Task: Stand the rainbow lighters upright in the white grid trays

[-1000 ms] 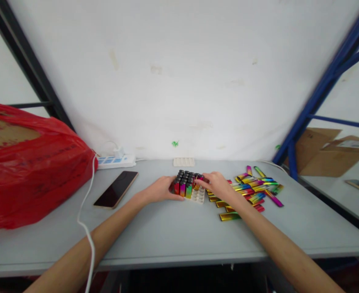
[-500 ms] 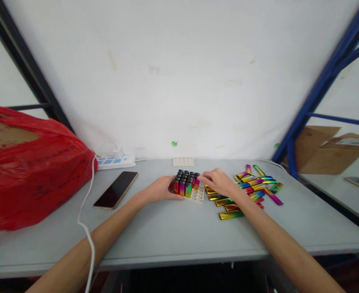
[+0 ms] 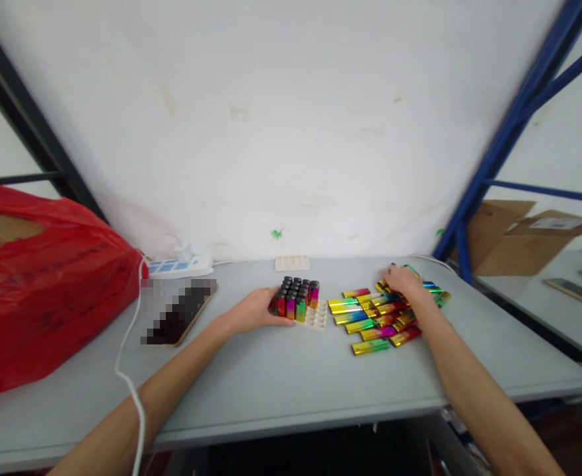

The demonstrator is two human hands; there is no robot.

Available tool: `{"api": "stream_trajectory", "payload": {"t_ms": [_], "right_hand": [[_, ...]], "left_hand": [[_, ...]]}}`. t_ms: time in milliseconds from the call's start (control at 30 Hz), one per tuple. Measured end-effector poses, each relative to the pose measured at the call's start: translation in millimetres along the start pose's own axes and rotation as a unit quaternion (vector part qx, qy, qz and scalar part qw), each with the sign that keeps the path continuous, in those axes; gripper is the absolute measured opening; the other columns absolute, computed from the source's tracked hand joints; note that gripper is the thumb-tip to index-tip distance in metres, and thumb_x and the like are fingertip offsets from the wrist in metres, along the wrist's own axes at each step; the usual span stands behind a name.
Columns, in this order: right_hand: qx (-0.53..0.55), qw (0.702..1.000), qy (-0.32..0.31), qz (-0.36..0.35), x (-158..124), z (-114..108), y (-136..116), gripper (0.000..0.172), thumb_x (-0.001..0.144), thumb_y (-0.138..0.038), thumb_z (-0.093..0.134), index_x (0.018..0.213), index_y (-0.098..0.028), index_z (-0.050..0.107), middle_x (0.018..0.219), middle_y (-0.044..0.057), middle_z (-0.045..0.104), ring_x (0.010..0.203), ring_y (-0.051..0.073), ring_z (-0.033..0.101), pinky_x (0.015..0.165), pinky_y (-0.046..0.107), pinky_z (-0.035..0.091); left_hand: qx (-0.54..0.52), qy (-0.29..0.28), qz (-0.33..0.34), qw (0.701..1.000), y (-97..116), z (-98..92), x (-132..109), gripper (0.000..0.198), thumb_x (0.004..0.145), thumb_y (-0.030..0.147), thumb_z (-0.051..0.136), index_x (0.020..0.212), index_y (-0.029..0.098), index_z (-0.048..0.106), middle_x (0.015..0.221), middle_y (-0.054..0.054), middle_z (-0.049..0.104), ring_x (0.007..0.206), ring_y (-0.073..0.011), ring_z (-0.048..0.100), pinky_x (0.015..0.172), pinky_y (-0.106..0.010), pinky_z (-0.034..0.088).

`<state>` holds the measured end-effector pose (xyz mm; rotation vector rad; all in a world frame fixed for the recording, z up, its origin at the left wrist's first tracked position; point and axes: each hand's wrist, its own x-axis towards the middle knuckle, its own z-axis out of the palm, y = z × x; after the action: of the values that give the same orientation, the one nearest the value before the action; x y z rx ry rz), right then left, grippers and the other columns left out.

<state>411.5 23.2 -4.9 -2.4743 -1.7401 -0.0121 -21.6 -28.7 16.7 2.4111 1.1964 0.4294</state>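
My left hand (image 3: 258,309) is curved around the left side of a block of shiny lighters (image 3: 291,305) with black tops. They stand upright in a pale tray (image 3: 318,315), whose right-hand cells show bare. Thumb and fingers lie against the tray and the outer lighters. Over the far part of a pile of loose lighters (image 3: 370,325), in metallic gold, green, red and purple, is my right hand (image 3: 403,277). Its fingers are bent together among them; what is between the fingertips cannot be made out.
Another pale tray (image 3: 292,263) lies against the wall. To the left are a phone (image 3: 189,314), a power strip (image 3: 181,266), a white cable (image 3: 128,380) and a red plastic bag (image 3: 53,291). A blue metal frame (image 3: 503,142) and cardboard box (image 3: 513,244) stand at right.
My right hand has moved from the tray's right side to the far part of the lighter pile. My left hand stays at the tray. The view has shifted slightly.
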Motion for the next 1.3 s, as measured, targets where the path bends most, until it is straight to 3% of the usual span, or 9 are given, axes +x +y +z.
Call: {"api": "stream_trajectory", "payload": {"t_ms": [167, 333, 567, 700, 767, 833, 1000, 1133, 1300], "right_hand": [[0.007, 0.998, 0.009, -0.063, 4.6, -1.4, -3.0, 0.033, 0.104, -0.027, 0.052, 0.114, -0.015, 0.081, 0.118, 0.021, 0.08, 0.114, 0.03, 0.074, 0.097, 0.037, 0.052], [0.021, 0.996, 0.04, -0.082, 4.0, -4.3, -0.8, 0.03, 0.098, -0.021, 0.063, 0.124, -0.012, 0.074, 0.111, 0.019, 0.08, 0.106, 0.029, 0.075, 0.09, 0.033, 0.052], [0.146, 0.969, 0.112, -0.167, 3.9, -16.7, -12.9, 0.022, 0.098, -0.022, 0.06, 0.112, -0.014, 0.075, 0.116, 0.019, 0.076, 0.117, 0.029, 0.068, 0.105, 0.037, 0.049], [0.512, 0.833, 0.071, -0.199, -12.9, -16.5, -44.1, 0.037, 0.096, -0.055, 0.062, 0.11, -0.021, 0.063, 0.09, 0.006, 0.073, 0.081, 0.021, 0.07, 0.083, 0.039, 0.058], [0.632, 0.748, -0.004, -0.204, -27.5, -15.7, -63.6, 0.051, 0.086, -0.068, 0.069, 0.109, -0.024, 0.057, 0.075, -0.004, 0.063, 0.064, 0.015, 0.061, 0.073, 0.036, 0.058], [0.678, 0.704, -0.066, -0.2, -43.2, -15.3, -81.9, 0.056, 0.079, -0.073, 0.073, 0.105, -0.027, 0.055, 0.068, -0.011, 0.051, 0.051, 0.009, 0.044, 0.062, 0.029, 0.054], [0.613, 0.757, -0.09, -0.21, -73.5, -11.9, -111.2, 0.061, 0.084, -0.085, 0.059, 0.081, -0.025, 0.05, 0.06, -0.01, 0.037, 0.047, 0.009, 0.03, 0.043, 0.022, 0.025], [0.527, 0.817, 0.01, -0.234, -85.5, -9.3, -120.2, 0.067, 0.087, -0.086, 0.05, 0.062, -0.025, 0.041, 0.056, -0.005, 0.039, 0.053, 0.012, 0.036, 0.049, 0.027, 0.029], [0.485, 0.84, 0.071, -0.234, -92.0, -11.0, -125.6, 0.061, 0.088, -0.077, 0.048, 0.055, -0.026, 0.038, 0.053, -0.004, 0.037, 0.054, 0.013, 0.036, 0.054, 0.03, 0.027]], "left_hand": [[-0.015, 0.001, 0.007, 1.0, 1.0, -0.6, -0.6, 0.068, 0.071, 0.072, 0.084, 0.112, 0.02, 0.07, 0.103, -0.006, 0.08, 0.09, -0.0299, 0.072, 0.077, -0.032, 0.052], [-0.018, 0.002, 0.005, 1.0, -1.3, 0.8, 0.2, 0.067, 0.071, 0.07, 0.085, 0.112, 0.02, 0.07, 0.104, -0.006, 0.08, 0.091, -0.0307, 0.072, 0.079, -0.033, 0.053], [-0.015, -0.004, 0.006, 1.0, -0.9, 0.2, -0.6, 0.067, 0.072, 0.071, 0.084, 0.112, 0.02, 0.069, 0.104, -0.006, 0.08, 0.09, -0.03, 0.072, 0.078, -0.033, 0.053], [-0.015, -0.007, 0.002, 1.0, 1.5, -0.3, -1.2, 0.064, 0.073, 0.068, 0.085, 0.111, 0.02, 0.069, 0.102, -0.005, 0.08, 0.091, -0.03, 0.073, 0.076, -0.032, 0.052], [-0.017, -0.007, 0.0, 1.0, 2.3, -0.4, -1.2, 0.065, 0.073, 0.068, 0.085, 0.112, 0.019, 0.069, 0.103, -0.006, 0.08, 0.092, -0.0303, 0.073, 0.077, -0.032, 0.052], [-0.019, -0.007, 0.001, 1.0, 2.7, -0.3, -1.2, 0.067, 0.073, 0.069, 0.085, 0.113, 0.019, 0.069, 0.104, -0.006, 0.08, 0.092, -0.0307, 0.073, 0.077, -0.033, 0.053], [-0.031, -0.004, 0.012, 0.999, 1.8, -0.2, -1.4, 0.067, 0.073, 0.07, 0.084, 0.114, 0.019, 0.069, 0.107, -0.006, 0.08, 0.092, -0.0302, 0.073, 0.079, -0.033, 0.053], [-0.027, -0.005, 0.015, 1.0, 0.4, 0.5, -0.9, 0.064, 0.074, 0.068, 0.085, 0.113, 0.019, 0.07, 0.107, -0.007, 0.08, 0.093, -0.0308, 0.074, 0.082, -0.034, 0.053], [-0.02, -0.004, 0.013, 1.0, -0.8, 1.3, -0.2, 0.064, 0.075, 0.066, 0.086, 0.114, 0.019, 0.069, 0.109, -0.006, 0.08, 0.095, -0.0312, 0.074, 0.082, -0.033, 0.052]]}}
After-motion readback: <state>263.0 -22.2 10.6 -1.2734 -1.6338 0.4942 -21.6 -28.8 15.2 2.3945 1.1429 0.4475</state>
